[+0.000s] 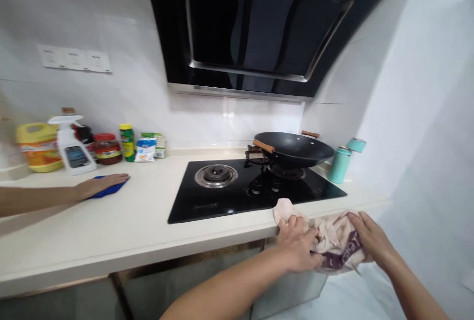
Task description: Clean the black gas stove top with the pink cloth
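Crumpled, pale-pink, purple-printed bundle [336, 241] is hanging at four o'clock; left hand [297, 243] and right hand [375, 241], half-curled, are gripping it.

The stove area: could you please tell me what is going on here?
A person's left hand is on a crumpled pale bundle, partly purple, which the right hand grips, at the front edge of the counter before the stove. At left, another person's hand lies on a blue cloth. A black wok stands over the right burner.

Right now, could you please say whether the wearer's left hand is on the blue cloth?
No, the left hand touches the pale crumpled bundle, while another person's hand rests on the blue cloth.
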A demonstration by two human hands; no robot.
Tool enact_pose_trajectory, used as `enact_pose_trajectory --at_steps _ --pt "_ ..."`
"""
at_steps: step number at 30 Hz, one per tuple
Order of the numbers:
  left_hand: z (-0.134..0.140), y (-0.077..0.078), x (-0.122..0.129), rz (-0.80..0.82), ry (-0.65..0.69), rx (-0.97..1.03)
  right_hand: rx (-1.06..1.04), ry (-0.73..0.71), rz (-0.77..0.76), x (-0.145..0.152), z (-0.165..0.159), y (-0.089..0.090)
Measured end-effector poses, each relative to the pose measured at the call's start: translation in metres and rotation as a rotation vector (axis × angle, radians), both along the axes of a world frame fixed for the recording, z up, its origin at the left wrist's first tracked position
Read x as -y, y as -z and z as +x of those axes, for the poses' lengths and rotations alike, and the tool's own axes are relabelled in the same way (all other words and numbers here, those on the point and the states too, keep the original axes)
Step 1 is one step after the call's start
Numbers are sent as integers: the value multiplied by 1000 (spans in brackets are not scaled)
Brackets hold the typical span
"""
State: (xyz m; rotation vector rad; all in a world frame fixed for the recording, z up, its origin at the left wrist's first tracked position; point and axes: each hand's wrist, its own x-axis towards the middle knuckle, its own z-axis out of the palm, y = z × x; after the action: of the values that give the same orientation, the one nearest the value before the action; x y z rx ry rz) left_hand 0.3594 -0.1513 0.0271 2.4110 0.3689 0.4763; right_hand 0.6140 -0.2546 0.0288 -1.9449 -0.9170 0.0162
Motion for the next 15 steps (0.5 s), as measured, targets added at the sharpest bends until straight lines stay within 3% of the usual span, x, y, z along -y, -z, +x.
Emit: enact_pose_trajectory --at_steps 3,5,11,15 --pt "13 13 19 -161 155 35 -42 96 78 29 27 -31" --pt "11 27 28 -197 170 -24 -66 63 48 37 41 -37" --pt "-19 95 14 -343 84 -208 -71 26 -174 48 75 -6" --pt "-43 148 -10 -637 -22 -204 -71 59 -227 66 96 -8"
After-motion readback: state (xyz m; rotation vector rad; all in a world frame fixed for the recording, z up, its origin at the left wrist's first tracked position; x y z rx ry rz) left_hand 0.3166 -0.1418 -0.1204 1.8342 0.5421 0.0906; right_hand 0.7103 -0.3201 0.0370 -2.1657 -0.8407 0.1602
